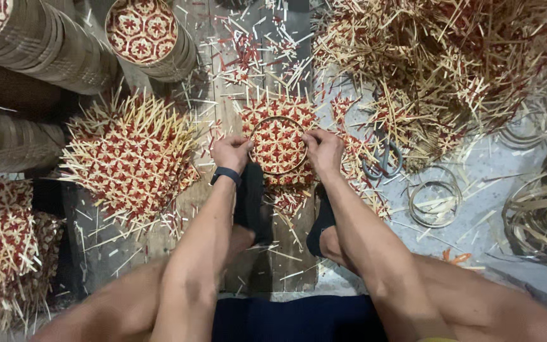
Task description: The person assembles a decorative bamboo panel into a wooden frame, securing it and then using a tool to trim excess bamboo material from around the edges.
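**Both hands on a hoop pressed over a woven mat**

The left hand (231, 152) curls its fingers over the left edge of a thin round hoop (278, 145), and the right hand (324, 152) pinches the hoop's right edge in the same way, so both grips are closed on the rim. The hoop lies flat on a small woven mat (280, 111) on the floor, straight ahead between the person's feet in dark socks (252, 202). The mat is a lattice of pale and red strips forming star-like flowers; inside the ring the pattern reads cleanly, while outside it loose strip ends bristle in all directions. A dark band (226, 175) sits on the left wrist.

To the left lies a larger mat (131, 155) of the same weave. Stacked round baskets (150, 38) stand at the upper left. Scissors (382, 161) and spare hoops (435, 202) lie to the right, beneath a heap of cut strips (444, 57).
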